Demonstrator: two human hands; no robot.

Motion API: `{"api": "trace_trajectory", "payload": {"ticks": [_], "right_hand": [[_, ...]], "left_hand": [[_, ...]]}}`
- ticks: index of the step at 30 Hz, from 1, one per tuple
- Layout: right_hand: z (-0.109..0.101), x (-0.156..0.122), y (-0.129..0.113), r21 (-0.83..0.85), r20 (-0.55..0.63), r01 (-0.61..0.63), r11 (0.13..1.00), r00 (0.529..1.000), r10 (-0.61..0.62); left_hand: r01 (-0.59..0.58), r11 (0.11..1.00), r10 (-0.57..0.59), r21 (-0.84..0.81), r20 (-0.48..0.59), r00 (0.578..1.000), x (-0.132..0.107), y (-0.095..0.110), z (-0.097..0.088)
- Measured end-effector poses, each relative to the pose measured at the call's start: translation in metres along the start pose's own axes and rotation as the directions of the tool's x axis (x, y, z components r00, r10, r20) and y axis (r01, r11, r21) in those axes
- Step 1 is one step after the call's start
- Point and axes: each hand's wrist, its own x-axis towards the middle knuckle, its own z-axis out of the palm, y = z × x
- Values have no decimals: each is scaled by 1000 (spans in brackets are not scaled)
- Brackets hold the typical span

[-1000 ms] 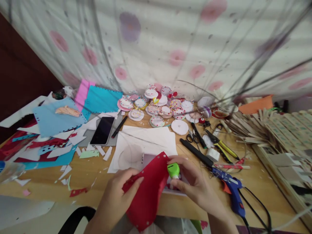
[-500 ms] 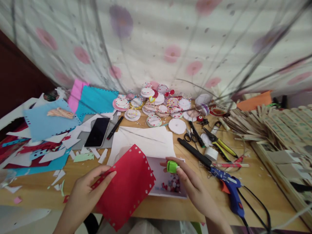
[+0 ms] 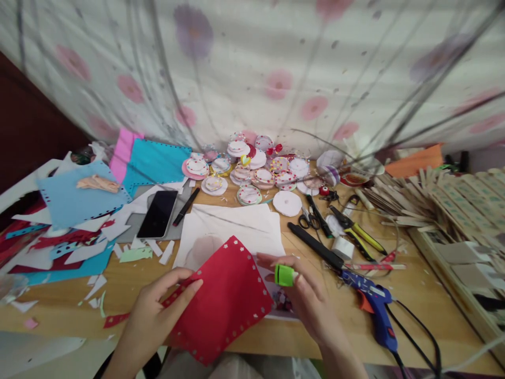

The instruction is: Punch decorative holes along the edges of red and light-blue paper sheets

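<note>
A red paper sheet [image 3: 231, 302], with small flower-shaped holes along its edges, is tilted in front of me. My left hand [image 3: 165, 297] pinches its left edge between thumb and fingers. To the right, my right hand [image 3: 305, 292] grips a small bright green craft punch [image 3: 284, 275], close to the sheet's right edge but apart from it. Behind the sheet, a shallow white box [image 3: 282, 316] holding small paper cut-outs is partly hidden. White paper sheets [image 3: 240, 223] lie just beyond.
Paper scraps [image 3: 79, 237] and a phone [image 3: 158, 214] cover the left. Decorated paper discs [image 3: 262, 178] line the back. At right are scissors [image 3: 309, 220], yellow-handled pliers [image 3: 366, 239], a blue glue gun [image 3: 374, 305] and wooden sticks [image 3: 398, 197].
My left hand and the red sheet have moved right, covering more of the white box. The green punch in my right hand has shifted slightly right and down.
</note>
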Motion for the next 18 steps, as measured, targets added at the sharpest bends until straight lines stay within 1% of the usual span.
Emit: {"api": "trace_trajectory", "payload": {"ticks": [2,3,5,7,9,12,14,16,17,18], "right_hand": [[-1,-2,-10,111,55,5,994,998,-11],[-1,-3,-15,118,69,4,993,998,-12],[-2,-4,-24,19,51,10,1000,999,-11],[-4,-5,-28,-119,-12,9,993,1000,-10],[-7,-5,-28,-245,-65,-15,969,998,-1],[-15,-6,-28,-379,-85,-42,924,996,11],[-19,-6,-30,-439,-69,-20,898,998,-11],[-22,-6,-36,-493,-28,27,870,999,-46],[-22,-6,-39,-522,2,60,851,998,-69],[-21,-6,-42,-549,38,101,829,995,-96]], "left_hand": [[-23,1000,23,-14,8,1000,-2,7,6],[-39,999,40,-17,22,999,-3,11,10],[-83,996,84,-12,67,994,-6,18,18],[-139,990,138,2,99,985,-8,22,24],[-192,981,188,23,110,976,-10,23,29],[-266,963,259,47,123,958,-11,21,32],[-355,932,347,77,101,932,-11,22,33],[-467,877,464,109,53,884,-13,28,34],[-518,848,517,109,47,855,-14,32,35],[-558,825,554,84,69,830,-16,36,37]]}}
